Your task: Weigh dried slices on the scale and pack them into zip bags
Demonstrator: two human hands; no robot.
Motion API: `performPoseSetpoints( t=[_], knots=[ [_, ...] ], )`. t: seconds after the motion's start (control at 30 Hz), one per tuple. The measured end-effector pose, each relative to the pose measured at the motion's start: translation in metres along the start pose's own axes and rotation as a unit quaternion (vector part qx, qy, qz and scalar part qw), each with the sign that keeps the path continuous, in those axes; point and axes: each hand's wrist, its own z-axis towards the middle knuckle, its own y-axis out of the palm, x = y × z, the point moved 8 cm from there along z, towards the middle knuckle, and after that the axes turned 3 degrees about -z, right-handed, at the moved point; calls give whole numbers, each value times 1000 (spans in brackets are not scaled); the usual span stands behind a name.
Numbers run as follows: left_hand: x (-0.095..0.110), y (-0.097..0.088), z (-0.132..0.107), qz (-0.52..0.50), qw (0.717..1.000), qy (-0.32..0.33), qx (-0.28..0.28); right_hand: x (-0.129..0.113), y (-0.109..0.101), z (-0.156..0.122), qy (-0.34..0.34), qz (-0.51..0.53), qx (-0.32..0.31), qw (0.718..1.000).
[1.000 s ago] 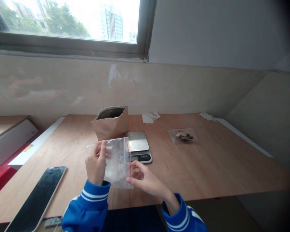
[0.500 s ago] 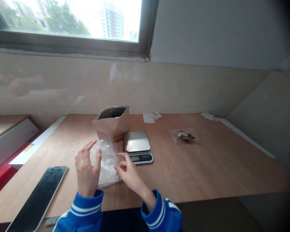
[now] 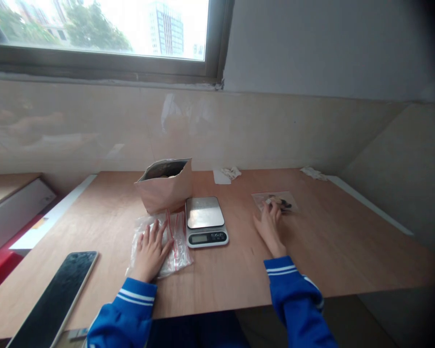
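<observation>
My left hand point(image 3: 151, 251) lies flat with spread fingers on a stack of clear zip-lock bags point(image 3: 179, 253) that have red seal lines. My right hand point(image 3: 270, 224) reaches out to a small zip-lock bag point(image 3: 259, 196) with dark and tan pieces inside. Its fingers are at the near left part of that bag, thumb apart, and I see no firm hold. Between the hands stands a digital kitchen scale point(image 3: 205, 212) with a bare steel plate. A brown paper pouch point(image 3: 165, 192) stands with its top open behind the clear bags.
A large smartphone or tablet point(image 3: 54, 299) lies at the left front of the wooden table point(image 3: 333, 246). At the back, a white paper with a crumpled tissue point(image 3: 231, 173) rests by the wall. Another crumpled tissue point(image 3: 313, 173) lies at the back right.
My left hand has come down from above the clear bags onto them. My right hand has let go of their edge and moved right to the small filled bag.
</observation>
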Motion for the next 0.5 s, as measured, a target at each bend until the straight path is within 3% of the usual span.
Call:
performPoseSetpoints(
  t=[0.07, 0.13, 0.3, 0.4, 0.5],
  knots=[
    [-4, -1, 8, -3, 1000, 5, -9, 31, 8, 7, 21, -44, -5, 999],
    [-9, -1, 15, -11, 1000, 7, -15, 46, 12, 9, 23, -64, -5, 998],
    [-7, -15, 16, 5, 1000, 15, 14, 46, 3, 10, 1, -33, 18, 999],
    [-2, -34, 10, 29, 998, 24, 53, 40, -18, 8, 33, 37, 63, 997],
    [2, -48, 8, 9, 997, 54, 45, 24, -55, -3, 65, 140, 133, 979]
  ],
)
